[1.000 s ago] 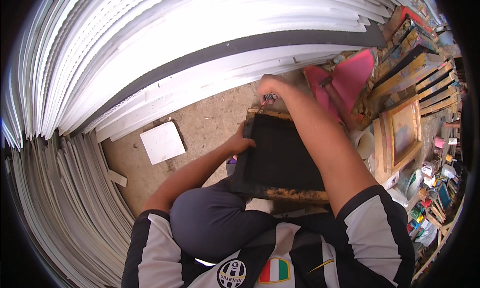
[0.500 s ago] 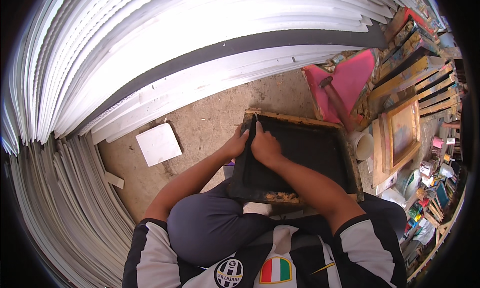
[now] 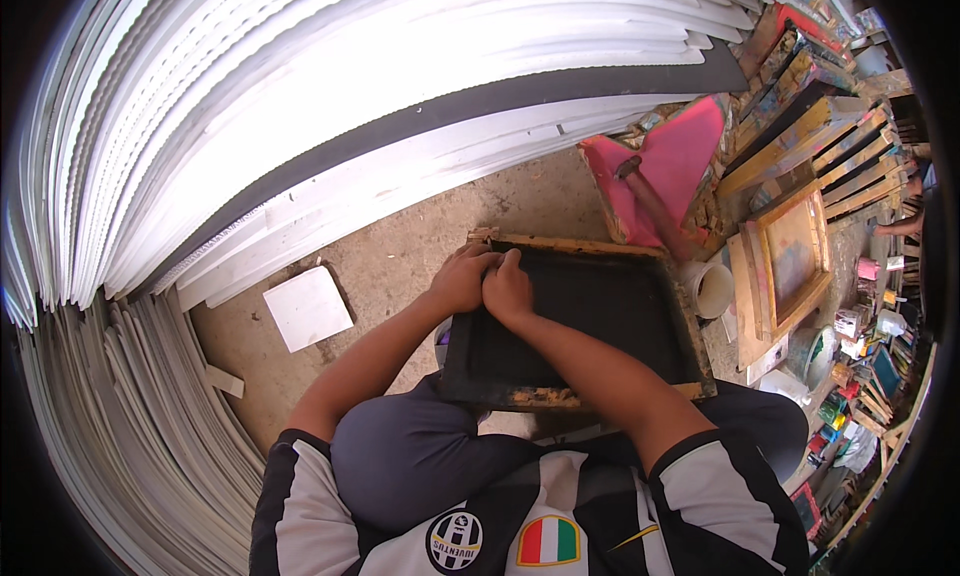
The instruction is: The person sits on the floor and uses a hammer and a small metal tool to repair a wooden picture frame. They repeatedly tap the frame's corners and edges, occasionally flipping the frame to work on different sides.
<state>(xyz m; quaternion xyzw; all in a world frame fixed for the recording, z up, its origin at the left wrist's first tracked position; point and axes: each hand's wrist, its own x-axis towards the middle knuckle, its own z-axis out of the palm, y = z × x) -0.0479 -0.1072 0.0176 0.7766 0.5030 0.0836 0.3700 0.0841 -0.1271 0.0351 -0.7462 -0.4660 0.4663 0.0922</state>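
Observation:
A wooden-framed black screen [image 3: 600, 321] rests tilted across my lap, its wood bare and chipped along the far and near edges. My left hand [image 3: 462, 279] is closed over the frame's far left part, fingers curled at its edge. Right beside it, touching it, my right hand [image 3: 509, 289] is closed with bent fingers on the black surface near the same corner. Whatever lies inside the right fingers is hidden.
White sheets [image 3: 400, 46] stand stacked along the far side and left. A white square piece [image 3: 308, 309] lies on the concrete floor. Beyond the frame are a hammer [image 3: 650, 201] on a pink panel [image 3: 685, 151], a white bucket [image 3: 712, 291] and wooden frames [image 3: 790, 261].
My hands have drawn together at the frame's far left corner. The right index finger, stretched along a thin tool before, is now bent, and the tool no longer shows.

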